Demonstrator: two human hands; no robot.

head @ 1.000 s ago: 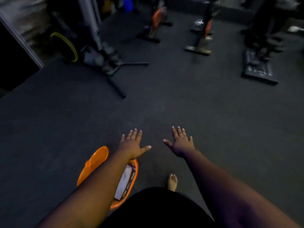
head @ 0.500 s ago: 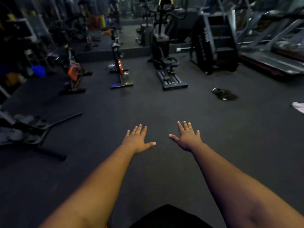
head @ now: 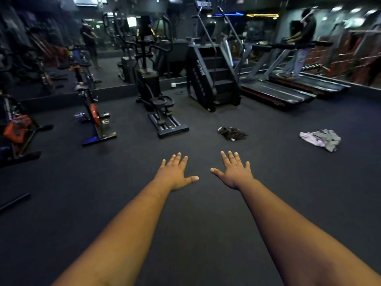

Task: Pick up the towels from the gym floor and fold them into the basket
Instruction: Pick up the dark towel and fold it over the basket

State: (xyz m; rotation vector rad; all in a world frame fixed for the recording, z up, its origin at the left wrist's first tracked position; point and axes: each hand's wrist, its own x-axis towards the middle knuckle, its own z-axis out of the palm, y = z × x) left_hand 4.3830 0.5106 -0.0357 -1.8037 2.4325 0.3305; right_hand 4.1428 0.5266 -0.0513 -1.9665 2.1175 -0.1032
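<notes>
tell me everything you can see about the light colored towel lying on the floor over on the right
The light towel is a crumpled heap of soft cloth, pale lilac-white at its left, grey in the folds at its right. It lies unfolded and bunched on the dark gym floor, in front of the treadmills, right of the dark towel and apart from it. Nothing but the floor touches it; both open hands are well short of it.

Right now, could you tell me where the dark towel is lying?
The dark towel lies crumpled on the floor ahead of the right hand, near the stair climber.
</notes>
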